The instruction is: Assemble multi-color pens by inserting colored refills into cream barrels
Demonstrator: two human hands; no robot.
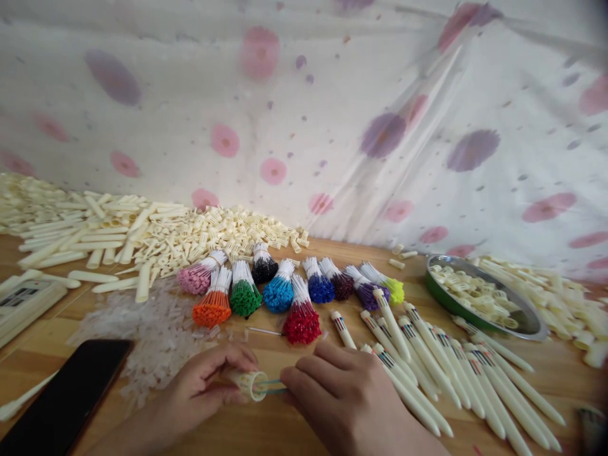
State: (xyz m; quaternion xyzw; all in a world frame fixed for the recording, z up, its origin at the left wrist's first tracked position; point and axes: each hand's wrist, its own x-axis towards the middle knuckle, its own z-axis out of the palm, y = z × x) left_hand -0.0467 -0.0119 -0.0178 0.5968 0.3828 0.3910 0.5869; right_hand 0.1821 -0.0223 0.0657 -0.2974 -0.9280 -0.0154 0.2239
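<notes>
My left hand (213, 373) pinches a short cream plastic pen sleeve (256, 385) between thumb and fingers, its round open end facing right. Two thin blue-green rods (273, 386) run from that opening to my right hand (339, 389), whose fingers are closed on them. Whether they are ink refills or the prongs of a tool is hard to make out. Just beyond the hands stand bundles of pen refills sorted by colour, among them a red bundle (303, 316), an orange bundle (212, 304) and a light blue bundle (279, 291). One loose refill (265, 330) lies beside the red bundle.
Multicolour pens (441, 367) lie in rows at right. Behind them sits a green-sided metal dish (536, 326) of cream parts. Cream pen pieces (190, 234) heap along the back left. Clear plastic bits (147, 335) spread near a black phone (66, 392). A spotted sheet (304, 114) hangs behind.
</notes>
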